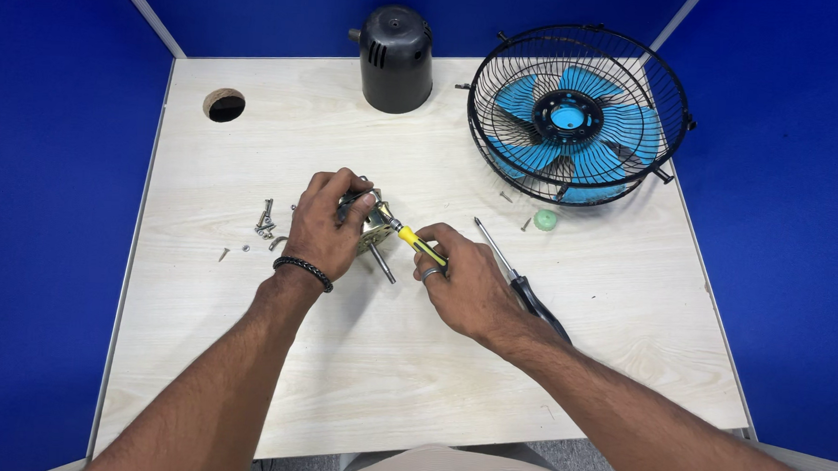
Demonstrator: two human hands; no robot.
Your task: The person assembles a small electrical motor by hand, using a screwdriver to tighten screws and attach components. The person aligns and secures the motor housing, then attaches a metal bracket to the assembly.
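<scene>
Left hand (328, 224) closed around a small metal fan motor (370, 226), holding it just above the table (244, 350) near its middle; motor shaft (381, 263) pokes down and toward the person, out from under the hand. Right hand (466, 283) gripping a yellow-handled screwdriver (419, 246), its tip set against the motor's upper right side, just beside the left fingertips. Black braided band on the left wrist, ring on a right finger. Loose screws (263, 221) scattered on the table just left of the left hand, a couple more lying apart nearer the left edge. Second screwdriver (522, 283), black handle and long bare shank, lies on the table just right of the right hand, partly under the wrist. Far side: black motor housing (395, 57) standing upright; to its right a black wire fan guard (577, 112) with blue blades inside. Small pale green cap (545, 219) on the table just in front of the guard. Round cable hole (224, 105) in the table's far left corner.
</scene>
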